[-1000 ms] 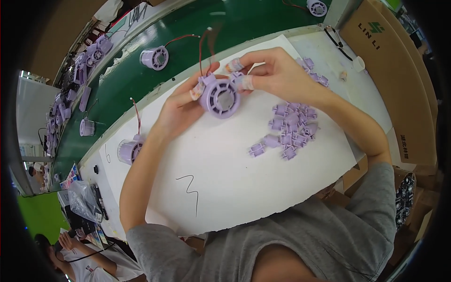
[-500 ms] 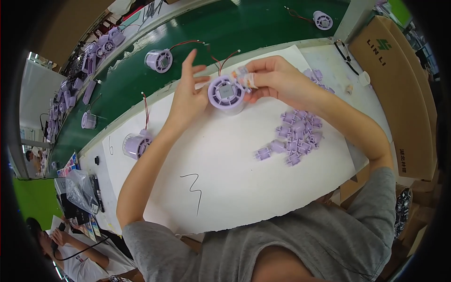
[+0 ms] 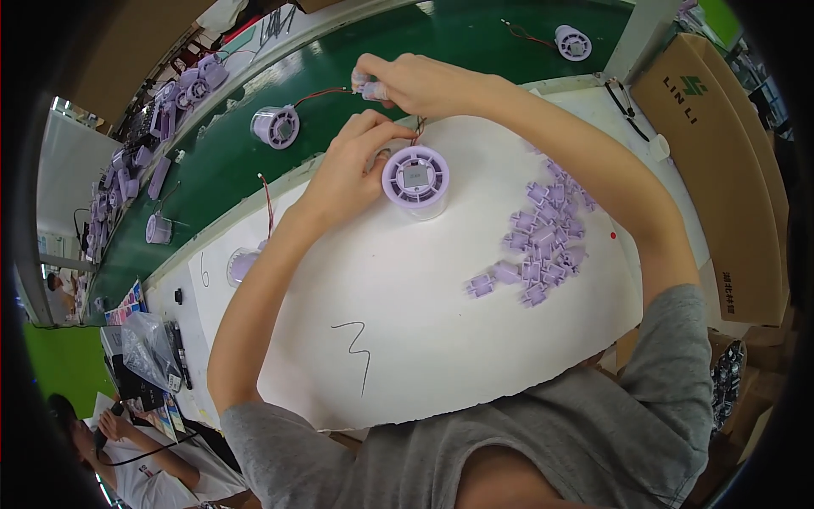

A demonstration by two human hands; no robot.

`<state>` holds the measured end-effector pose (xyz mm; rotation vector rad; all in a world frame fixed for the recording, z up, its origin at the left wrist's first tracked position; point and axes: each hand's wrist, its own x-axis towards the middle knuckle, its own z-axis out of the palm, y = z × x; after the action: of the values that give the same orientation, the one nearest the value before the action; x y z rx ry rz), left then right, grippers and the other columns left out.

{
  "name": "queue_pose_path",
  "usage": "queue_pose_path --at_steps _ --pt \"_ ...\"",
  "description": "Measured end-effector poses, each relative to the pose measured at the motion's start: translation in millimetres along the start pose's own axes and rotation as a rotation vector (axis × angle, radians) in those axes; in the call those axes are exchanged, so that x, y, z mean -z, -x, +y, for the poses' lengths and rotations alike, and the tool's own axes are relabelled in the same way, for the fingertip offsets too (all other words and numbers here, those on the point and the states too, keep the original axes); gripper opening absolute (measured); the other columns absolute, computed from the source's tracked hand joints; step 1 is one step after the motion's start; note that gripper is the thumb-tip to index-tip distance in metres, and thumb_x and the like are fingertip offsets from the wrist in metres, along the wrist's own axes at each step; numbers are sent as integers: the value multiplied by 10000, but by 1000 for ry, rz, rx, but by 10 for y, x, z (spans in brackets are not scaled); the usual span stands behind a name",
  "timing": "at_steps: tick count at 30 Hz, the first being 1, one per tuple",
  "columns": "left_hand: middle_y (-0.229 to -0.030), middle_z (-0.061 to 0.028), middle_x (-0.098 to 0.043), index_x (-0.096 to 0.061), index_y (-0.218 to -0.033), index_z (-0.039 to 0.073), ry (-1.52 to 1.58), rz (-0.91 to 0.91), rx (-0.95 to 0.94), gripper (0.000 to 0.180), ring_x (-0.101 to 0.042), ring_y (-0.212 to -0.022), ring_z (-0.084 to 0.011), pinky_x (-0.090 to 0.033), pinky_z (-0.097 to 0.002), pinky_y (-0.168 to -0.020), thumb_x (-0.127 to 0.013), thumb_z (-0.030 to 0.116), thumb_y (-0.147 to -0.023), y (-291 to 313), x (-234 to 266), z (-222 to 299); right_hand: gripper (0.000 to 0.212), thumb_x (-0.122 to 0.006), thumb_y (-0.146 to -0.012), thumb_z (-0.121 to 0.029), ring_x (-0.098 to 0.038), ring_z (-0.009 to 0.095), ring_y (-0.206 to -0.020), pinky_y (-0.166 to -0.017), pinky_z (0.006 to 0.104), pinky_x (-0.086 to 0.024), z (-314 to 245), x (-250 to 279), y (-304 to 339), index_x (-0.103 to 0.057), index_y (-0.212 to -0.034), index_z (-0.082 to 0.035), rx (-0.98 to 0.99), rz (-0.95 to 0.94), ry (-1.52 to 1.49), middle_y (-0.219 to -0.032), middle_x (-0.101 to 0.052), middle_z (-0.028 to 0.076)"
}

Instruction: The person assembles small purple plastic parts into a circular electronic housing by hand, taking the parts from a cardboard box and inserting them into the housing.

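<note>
A purple round slotted housing (image 3: 415,176) with a grey square centre stands on the white sheet in front of me. My left hand (image 3: 356,165) is curled against its left side, thumb at the rim and fingertips by the red and dark wires (image 3: 419,127) behind it. Beyond the housing, my right hand (image 3: 415,85) is closed in a pinch, with tape around its fingertips; what it pinches is hidden. Close by those fingertips ends the red wire (image 3: 322,92) of another purple housing (image 3: 276,127) on the green belt.
Several small purple parts (image 3: 547,237) lie piled on the white sheet (image 3: 424,339). Another housing (image 3: 242,265) is partly behind my left forearm. More housings (image 3: 573,42) rest on the green belt (image 3: 365,42). A cardboard box (image 3: 721,187) stands at right, a plastic bag (image 3: 148,352) at left.
My right hand has left the housing's rim and moved up and left, beyond it. My left hand's spread fingers have closed in toward the wires. The view has shifted slightly.
</note>
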<state>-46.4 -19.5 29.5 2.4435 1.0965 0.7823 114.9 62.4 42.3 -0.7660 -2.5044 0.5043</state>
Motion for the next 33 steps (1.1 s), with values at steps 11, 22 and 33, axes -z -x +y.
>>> queue_pose_path --at_steps 11,22,33 --pt "-1022 -45 -569 -602 -1043 75 410 -200 58 411 -534 -950 -157 -423 -263 -727 -439 -92 -705 -222 -21 -186 247 -501 -871 -165 -603 295 -616 -499 353 -471 64 0 82 -406 -1090 -106 192 236 294 -803 -629 134" --pt "-1255 -22 -484 -516 -1205 100 674 -758 235 469 -441 -1157 -144 -330 -286 -1003 -471 -33 -758 -559 -7 57 390 -641 -733 -38 -605 226 -600 -519 297 -486 182 64 254 -414 -1049 -72 682 624 324 -910 -646 76" --pt "-1091 -128 -522 -640 -778 16 -203 -116 -352 123 -491 -1042 -280 -437 -379 -846 -663 21 -657 -427 -106 189 305 -619 -726 -60 -498 210 -478 -428 290 -407 -44 235 784 -506 -1005 -107 642 718 346 -804 -587 49"
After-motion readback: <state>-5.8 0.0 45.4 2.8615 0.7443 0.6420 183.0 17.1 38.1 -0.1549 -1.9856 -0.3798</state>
